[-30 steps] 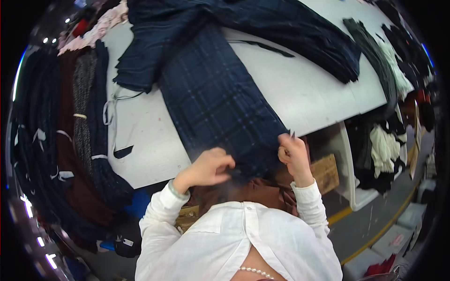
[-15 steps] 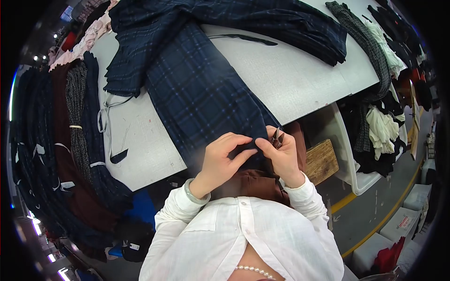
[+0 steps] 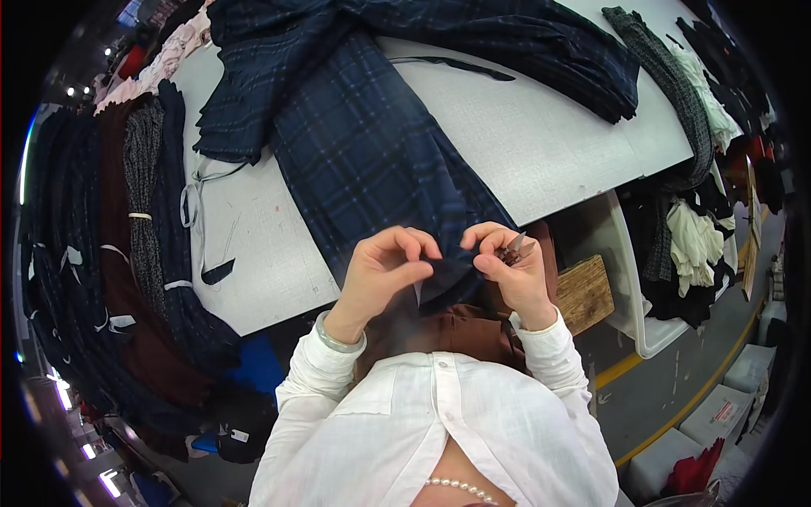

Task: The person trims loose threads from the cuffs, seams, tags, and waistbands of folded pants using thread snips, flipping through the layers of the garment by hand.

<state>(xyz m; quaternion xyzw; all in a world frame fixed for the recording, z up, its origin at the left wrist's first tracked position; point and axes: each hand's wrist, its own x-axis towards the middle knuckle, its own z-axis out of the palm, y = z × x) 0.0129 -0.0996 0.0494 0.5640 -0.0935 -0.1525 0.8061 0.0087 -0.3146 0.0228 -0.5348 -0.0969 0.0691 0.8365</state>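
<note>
A dark blue plaid garment (image 3: 355, 144) lies across the table, its near end hanging over the front edge. My left hand (image 3: 380, 275) is at that end, thumb and fingertips pinched on the folded cloth. My right hand (image 3: 515, 275) is just to the right, its thumb and forefinger close to the same fold. Small metal thread snips (image 3: 517, 248) rest in the right hand, blades pointing up and outward; the fingers partly hide their handles. The hands are a small gap apart.
Tied bundles of dark cloth (image 3: 144, 211) hang over the table's left side. At the right are a grey textured cloth (image 3: 667, 93), a white bin (image 3: 635, 296) with garments and a wooden block (image 3: 583, 294). Brown cloth (image 3: 460, 329) lies below my hands.
My hands came together from farther apart at the garment's near end. Since half a second ago they have separated slightly, and the cloth between them is folded over more.
</note>
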